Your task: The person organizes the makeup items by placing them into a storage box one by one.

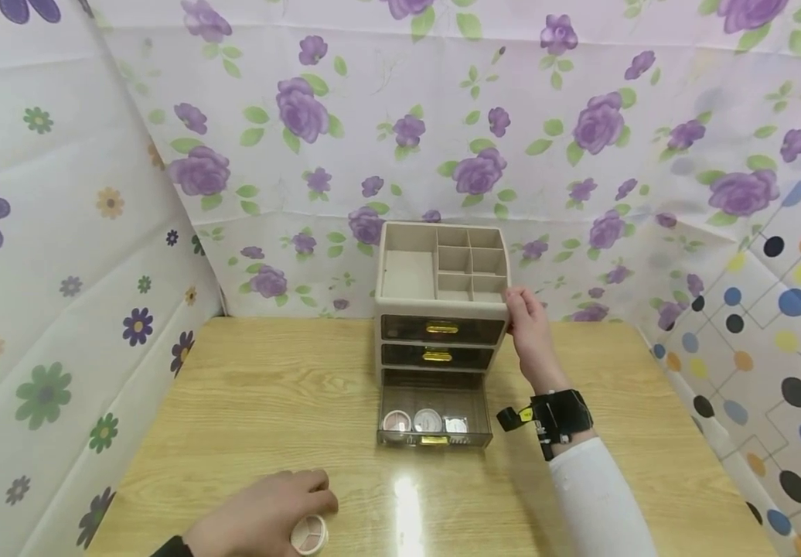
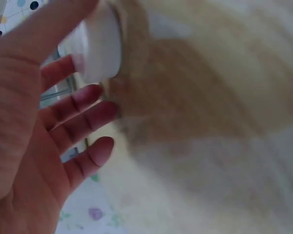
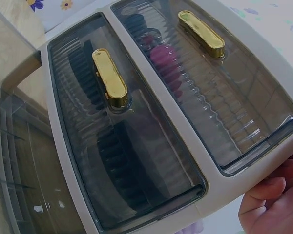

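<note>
Near the front left of the table, my left hand (image 1: pixel 261 510) pinches a small round makeup compact (image 1: pixel 308 535) with a sectioned top. In the left wrist view, the compact's white side (image 2: pixel 105 46) shows between thumb and index finger, the other fingers loosely bent. A beige drawer organizer (image 1: pixel 442 308) stands at the back of the table. My right hand (image 1: pixel 531 336) grips its upper right side, with bent fingers (image 3: pixel 268 192) against the wall. The clear bottom drawer (image 1: pixel 435 394) is pulled out. Inside it lie two round compacts (image 1: pixel 428 420) and a squarish case (image 1: pixel 456 425).
Both upper drawers (image 1: pixel 442 329) are closed; dark items and a pink item (image 3: pixel 164 56) show through their fronts. Gold handles (image 3: pixel 110 75) stick out. The organizer's top has divided compartments (image 1: pixel 472 261). Flowered cloth walls (image 1: pixel 345 170) surround the wooden table (image 1: pixel 254 387).
</note>
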`<state>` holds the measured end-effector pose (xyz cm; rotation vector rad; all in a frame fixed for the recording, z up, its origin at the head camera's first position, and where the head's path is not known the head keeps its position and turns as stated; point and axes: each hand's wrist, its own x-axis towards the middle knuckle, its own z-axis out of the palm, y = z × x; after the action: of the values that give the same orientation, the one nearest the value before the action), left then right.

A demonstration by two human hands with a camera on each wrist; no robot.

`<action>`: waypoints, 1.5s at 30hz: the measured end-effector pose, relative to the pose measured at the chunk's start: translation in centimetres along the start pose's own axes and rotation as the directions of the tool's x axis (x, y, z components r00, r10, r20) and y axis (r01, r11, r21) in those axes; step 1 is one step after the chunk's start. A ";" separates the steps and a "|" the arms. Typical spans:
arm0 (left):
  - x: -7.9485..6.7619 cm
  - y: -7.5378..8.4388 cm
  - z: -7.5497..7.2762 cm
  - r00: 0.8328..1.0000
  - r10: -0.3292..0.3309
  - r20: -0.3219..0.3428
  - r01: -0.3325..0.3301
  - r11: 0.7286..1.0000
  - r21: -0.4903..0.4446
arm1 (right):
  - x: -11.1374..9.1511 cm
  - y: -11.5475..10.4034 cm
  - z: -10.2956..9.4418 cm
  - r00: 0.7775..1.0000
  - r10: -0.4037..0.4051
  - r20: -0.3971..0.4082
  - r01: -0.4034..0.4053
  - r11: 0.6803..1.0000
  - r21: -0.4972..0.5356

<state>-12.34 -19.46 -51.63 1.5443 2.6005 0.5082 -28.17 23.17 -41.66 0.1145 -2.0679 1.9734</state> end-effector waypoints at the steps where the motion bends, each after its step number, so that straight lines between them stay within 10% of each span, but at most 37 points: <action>1: 0.0 0.1 0.1 1.000 0.010 -0.003 -0.010 1.000 -0.001 | 0.0 -0.1 0.0 1.000 -0.002 -0.003 0.002 1.000 0.003; 14: 0.4 0.2 0.2 0.995 -0.040 0.092 0.058 0.976 -0.211 | 0.3 -0.4 0.1 1.000 0.002 0.001 -0.002 1.000 0.029; 26: 1.2 0.3 -0.1 0.993 -0.115 0.009 0.113 0.959 -0.260 | -0.4 -0.4 0.1 0.999 0.032 -0.005 -0.032 0.999 0.043; 45: 11.6 0.6 -4.8 0.950 -0.230 -0.211 0.195 0.965 -0.172 | 0.0 0.1 0.1 1.000 0.013 0.011 -0.014 0.993 0.120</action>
<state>-18.65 -10.36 -45.75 1.2043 2.7756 0.8840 -28.19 23.12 -41.79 0.1357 -1.9598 2.1097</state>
